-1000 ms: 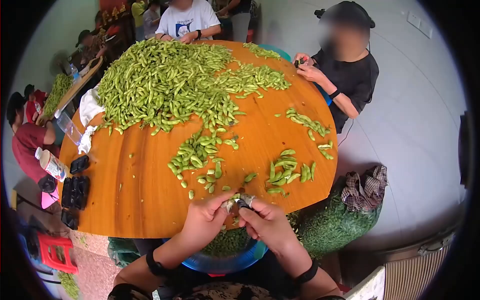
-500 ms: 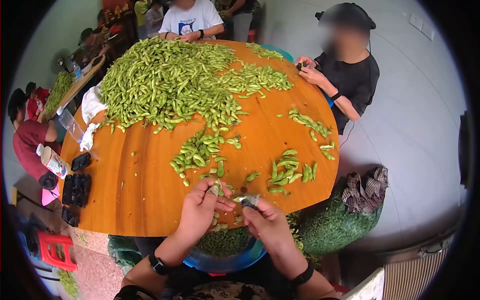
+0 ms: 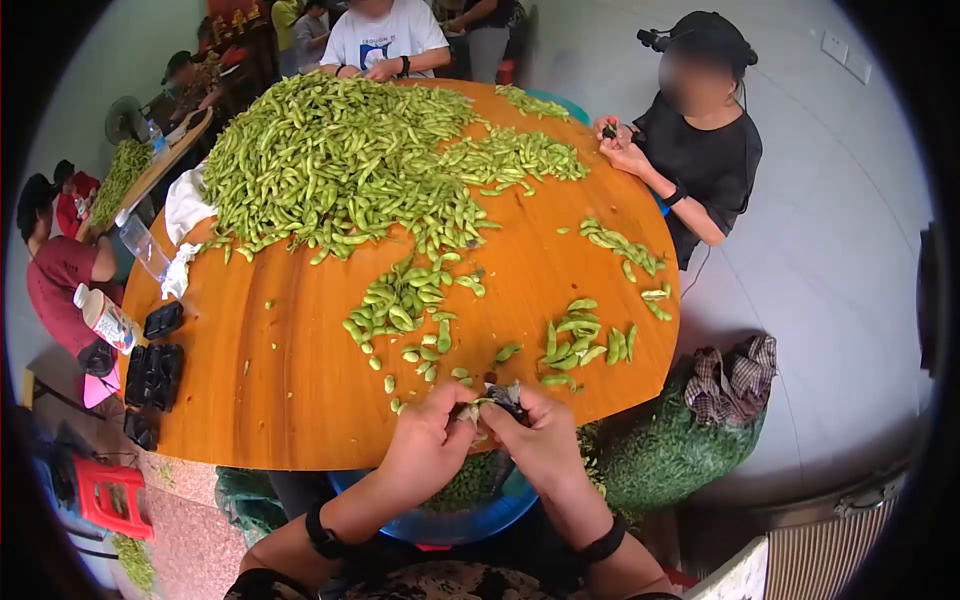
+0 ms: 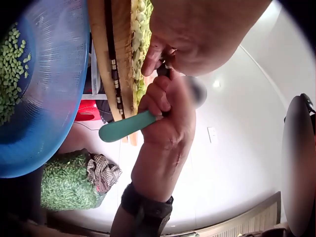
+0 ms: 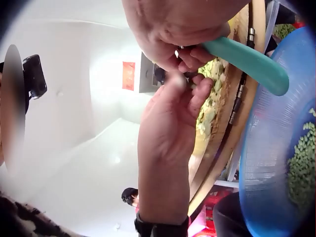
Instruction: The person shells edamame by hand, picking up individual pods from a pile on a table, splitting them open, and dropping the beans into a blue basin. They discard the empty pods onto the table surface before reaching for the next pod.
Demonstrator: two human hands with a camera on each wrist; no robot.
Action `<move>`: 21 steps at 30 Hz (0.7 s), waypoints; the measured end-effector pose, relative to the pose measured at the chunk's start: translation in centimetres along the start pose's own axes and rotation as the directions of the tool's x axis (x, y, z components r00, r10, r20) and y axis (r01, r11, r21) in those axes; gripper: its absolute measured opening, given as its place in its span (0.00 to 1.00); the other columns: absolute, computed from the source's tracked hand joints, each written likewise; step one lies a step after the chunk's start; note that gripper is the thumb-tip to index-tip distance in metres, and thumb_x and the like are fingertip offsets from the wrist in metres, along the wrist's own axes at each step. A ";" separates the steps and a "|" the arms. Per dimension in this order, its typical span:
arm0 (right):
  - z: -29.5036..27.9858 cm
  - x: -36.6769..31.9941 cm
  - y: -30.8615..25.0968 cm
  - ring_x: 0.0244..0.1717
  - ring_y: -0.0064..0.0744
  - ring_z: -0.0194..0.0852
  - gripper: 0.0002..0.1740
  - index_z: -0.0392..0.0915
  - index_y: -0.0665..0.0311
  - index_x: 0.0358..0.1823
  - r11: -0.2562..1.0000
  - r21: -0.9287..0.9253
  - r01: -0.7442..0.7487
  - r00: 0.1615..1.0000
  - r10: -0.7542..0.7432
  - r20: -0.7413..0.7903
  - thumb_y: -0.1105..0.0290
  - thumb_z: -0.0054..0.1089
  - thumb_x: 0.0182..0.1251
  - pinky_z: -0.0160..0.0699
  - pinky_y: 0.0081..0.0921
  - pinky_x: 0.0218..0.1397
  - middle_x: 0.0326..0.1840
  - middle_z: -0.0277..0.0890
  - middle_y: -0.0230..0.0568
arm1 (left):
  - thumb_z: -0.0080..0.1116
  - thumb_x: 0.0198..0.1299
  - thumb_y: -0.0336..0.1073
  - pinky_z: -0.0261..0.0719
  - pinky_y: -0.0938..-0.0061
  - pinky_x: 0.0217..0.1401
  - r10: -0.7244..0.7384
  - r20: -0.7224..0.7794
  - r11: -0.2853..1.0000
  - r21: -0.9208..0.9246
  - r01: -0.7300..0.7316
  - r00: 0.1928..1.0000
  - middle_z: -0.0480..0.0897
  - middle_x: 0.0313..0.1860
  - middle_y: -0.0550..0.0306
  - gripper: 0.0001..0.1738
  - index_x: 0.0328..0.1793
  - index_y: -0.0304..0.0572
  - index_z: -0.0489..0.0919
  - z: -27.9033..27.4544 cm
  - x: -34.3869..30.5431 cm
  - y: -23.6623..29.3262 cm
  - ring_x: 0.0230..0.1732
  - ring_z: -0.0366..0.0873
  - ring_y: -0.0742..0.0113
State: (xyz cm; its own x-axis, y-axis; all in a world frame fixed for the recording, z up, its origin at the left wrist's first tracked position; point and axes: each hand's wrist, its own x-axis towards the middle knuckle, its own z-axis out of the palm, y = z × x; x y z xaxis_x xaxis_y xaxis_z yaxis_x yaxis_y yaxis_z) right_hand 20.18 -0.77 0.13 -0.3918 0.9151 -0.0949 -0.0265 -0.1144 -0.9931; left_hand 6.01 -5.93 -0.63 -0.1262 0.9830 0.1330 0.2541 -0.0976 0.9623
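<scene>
Both hands meet above the near edge of the wooden table (image 3: 300,350). The left hand (image 3: 430,440) pinches a pale green pod, mostly covered by the fingertips. Fingers of the right hand (image 3: 540,440) curl round a tool whose green handle (image 4: 127,126) sticks out below the palm; in the right wrist view the same handle (image 5: 252,64) shows beside the palm. The tool's working end lies hidden between the hands. Below them sits a blue basin (image 3: 460,525) with shelled green beans (image 5: 302,165). Loose pods (image 3: 400,300) lie just beyond the hands.
A large heap of pods (image 3: 330,160) covers the far left of the table. Black trays (image 3: 152,376) and bottles (image 3: 108,318) stand at its left edge. A full net sack (image 3: 665,455) is at the right. Other people (image 3: 705,150) are around the table.
Half a second ago the hands were apart; now they are together again at the pod. More light green beans or pods show on the table just beyond the left hand.
</scene>
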 end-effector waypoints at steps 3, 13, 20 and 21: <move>0.4 -0.2 0.0 0.27 0.09 0.63 0.03 0.77 0.67 0.32 0.999 -0.026 0.045 0.997 -0.046 -0.055 0.76 0.61 0.64 0.66 0.14 0.29 0.23 0.70 0.22 | 0.43 0.66 0.21 0.85 0.71 0.46 -0.186 0.100 0.872 -0.441 0.212 0.977 0.79 0.46 0.50 0.11 0.53 0.32 0.69 0.0 0.1 -0.2 0.40 0.83 0.67; 0.4 -1.1 -1.9 0.21 0.08 0.55 0.09 0.70 0.64 0.25 0.976 -0.179 0.124 0.955 -0.166 -0.246 0.74 0.61 0.61 0.56 0.15 0.22 0.19 0.61 0.18 | 0.40 0.68 0.23 0.84 0.75 0.38 -0.246 -0.248 0.737 -0.676 0.014 0.937 0.78 0.41 0.54 0.13 0.56 0.34 0.70 -1.0 1.3 0.5 0.33 0.82 0.68; -1.6 -0.4 -1.9 0.24 0.10 0.57 0.04 0.76 0.65 0.32 0.985 -0.146 0.088 0.994 -0.097 -0.053 0.73 0.61 0.65 0.59 0.16 0.26 0.22 0.64 0.20 | 0.43 0.69 0.23 0.72 0.79 0.34 -0.056 0.195 0.996 -0.050 0.067 0.979 0.79 0.36 0.58 0.22 0.69 0.43 0.68 -1.3 0.2 0.7 0.31 0.77 0.72; -1.6 -0.4 -2.0 0.24 0.10 0.57 0.04 0.76 0.65 0.33 0.997 -0.079 0.021 0.999 -0.018 0.041 0.73 0.61 0.65 0.59 0.15 0.26 0.22 0.64 0.19 | 0.43 0.69 0.23 0.72 0.79 0.34 -0.055 0.196 0.996 -0.052 0.067 0.979 0.79 0.36 0.58 0.22 0.69 0.43 0.68 -1.3 0.2 0.7 0.31 0.77 0.72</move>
State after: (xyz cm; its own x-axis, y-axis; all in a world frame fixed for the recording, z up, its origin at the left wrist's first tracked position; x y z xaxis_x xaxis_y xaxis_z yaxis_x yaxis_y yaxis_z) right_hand 21.88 -0.31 2.01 -0.4282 0.9006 -0.0745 0.0383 -0.0643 -0.9972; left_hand 4.93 -6.02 0.39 0.0505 0.9983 0.0307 0.1947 -0.0400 0.9800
